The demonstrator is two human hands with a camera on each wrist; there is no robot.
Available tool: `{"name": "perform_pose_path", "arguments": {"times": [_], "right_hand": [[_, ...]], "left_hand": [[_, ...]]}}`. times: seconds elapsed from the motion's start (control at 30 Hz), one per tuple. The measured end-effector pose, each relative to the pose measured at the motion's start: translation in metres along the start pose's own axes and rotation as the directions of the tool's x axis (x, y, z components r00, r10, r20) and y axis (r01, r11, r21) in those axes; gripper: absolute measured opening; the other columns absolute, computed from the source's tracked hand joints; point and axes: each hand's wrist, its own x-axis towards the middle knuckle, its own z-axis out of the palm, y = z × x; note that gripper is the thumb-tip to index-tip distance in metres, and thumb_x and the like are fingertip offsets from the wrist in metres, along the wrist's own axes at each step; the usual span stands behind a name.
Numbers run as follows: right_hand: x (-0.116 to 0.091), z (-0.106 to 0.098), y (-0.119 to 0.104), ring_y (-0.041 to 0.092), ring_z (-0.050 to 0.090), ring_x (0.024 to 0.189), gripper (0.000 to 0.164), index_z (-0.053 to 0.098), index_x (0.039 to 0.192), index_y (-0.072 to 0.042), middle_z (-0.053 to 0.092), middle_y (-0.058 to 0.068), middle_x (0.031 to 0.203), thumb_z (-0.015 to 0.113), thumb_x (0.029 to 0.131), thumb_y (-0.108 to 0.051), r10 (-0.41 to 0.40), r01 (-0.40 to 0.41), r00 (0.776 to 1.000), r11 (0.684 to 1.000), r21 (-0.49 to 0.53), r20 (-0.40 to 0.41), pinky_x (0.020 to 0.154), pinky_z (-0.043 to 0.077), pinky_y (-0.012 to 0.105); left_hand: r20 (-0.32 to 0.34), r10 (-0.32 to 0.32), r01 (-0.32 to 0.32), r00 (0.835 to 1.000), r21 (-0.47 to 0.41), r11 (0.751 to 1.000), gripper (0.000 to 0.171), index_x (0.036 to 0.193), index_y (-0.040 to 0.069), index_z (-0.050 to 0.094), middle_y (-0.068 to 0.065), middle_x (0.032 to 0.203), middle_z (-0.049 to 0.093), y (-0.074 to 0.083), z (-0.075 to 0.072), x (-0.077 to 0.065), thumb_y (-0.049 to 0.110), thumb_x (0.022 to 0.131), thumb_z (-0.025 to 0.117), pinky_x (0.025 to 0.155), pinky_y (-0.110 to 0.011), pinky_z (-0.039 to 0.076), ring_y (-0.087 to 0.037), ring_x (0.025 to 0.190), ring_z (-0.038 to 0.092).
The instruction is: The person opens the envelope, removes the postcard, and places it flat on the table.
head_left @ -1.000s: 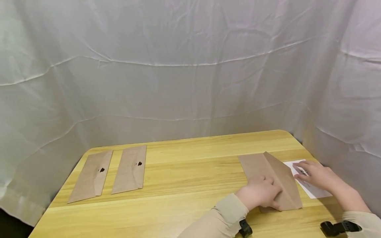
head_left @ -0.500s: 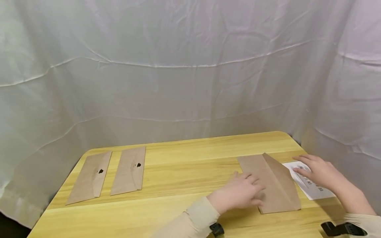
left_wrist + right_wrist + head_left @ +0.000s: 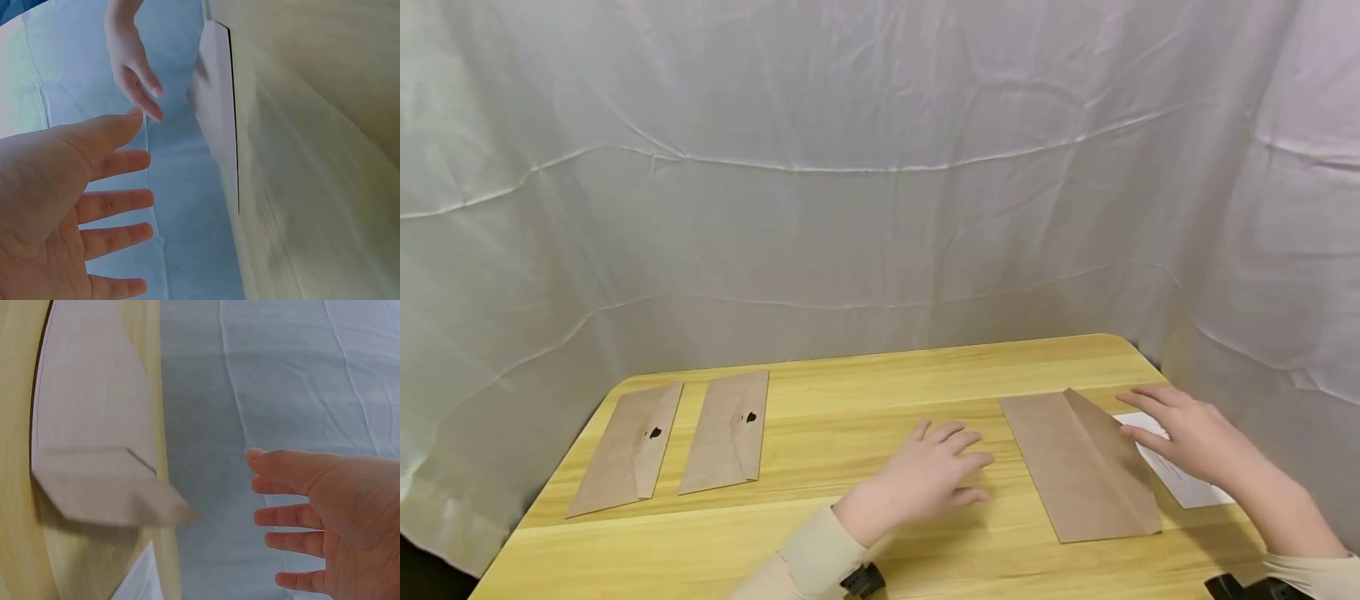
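A brown paper envelope lies on the right part of the table, its flap lifted along the right side. My left hand hovers over the wood to the left of it, fingers spread and holding nothing. Above the flap's right edge hangs my right hand, fingers extended, also holding nothing. Partly under that hand in the head view, a white printed card lies beside the envelope. In the right wrist view the raised flap stands up from the envelope, and a corner of the card shows below.
Two more brown envelopes, one at the far left and one beside it, lie with flaps folded down and a small black mark on each. Pale curtains hang behind and beside the wooden table.
My left hand has come off the envelope and moved left, away from it. My right hand has lifted off the card and shifted slightly left. The envelope has stayed nearly in place.
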Motion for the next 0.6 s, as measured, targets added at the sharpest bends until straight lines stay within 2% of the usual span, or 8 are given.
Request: {"name": "perform_pose_path", "arguments": {"times": [0.13, 0.37, 0.6], "right_hand": [[0.004, 0.001, -0.014, 0.039, 0.062, 0.106, 0.047, 0.066, 0.119, -0.01, 0.066, 0.016, 0.117, 0.079, 0.078, -0.03, -0.056, 0.056, 0.997, 0.998, 0.002, -0.057, 0.074, 0.049, 0.061], [0.012, 0.007, -0.037, 0.037, 0.064, 0.103, 0.051, 0.068, 0.116, -0.012, 0.067, 0.012, 0.114, 0.083, 0.07, -0.027, -0.179, 0.181, 0.972, 0.983, 0.0, -0.153, 0.081, 0.05, 0.056], [0.015, 0.014, -0.062, 0.035, 0.061, 0.11, 0.047, 0.068, 0.118, -0.012, 0.065, 0.014, 0.122, 0.08, 0.075, -0.029, -0.273, 0.281, 0.946, 0.959, 0.024, -0.172, 0.086, 0.049, 0.055]], "left_hand": [[-0.056, 0.01, -0.01, 0.998, 0.006, 1.0, 0.044, 0.133, 0.029, 0.058, 0.004, 0.141, 0.055, -0.012, -0.001, -0.019, 0.052, 0.095, 0.053, 0.105, -0.054, 0.044, -0.021, 0.133, 0.05], [-0.067, -0.039, 0.037, 0.997, -0.024, 0.999, 0.042, 0.13, 0.026, 0.06, 0.001, 0.139, 0.057, -0.032, -0.002, -0.053, 0.048, 0.095, 0.056, 0.104, -0.055, 0.044, -0.022, 0.131, 0.052], [-0.173, -0.058, 0.054, 0.983, -0.032, 0.998, 0.04, 0.126, 0.025, 0.063, 0.001, 0.132, 0.063, -0.05, 0.001, -0.087, 0.045, 0.092, 0.062, 0.103, -0.056, 0.045, -0.023, 0.125, 0.057]]}}
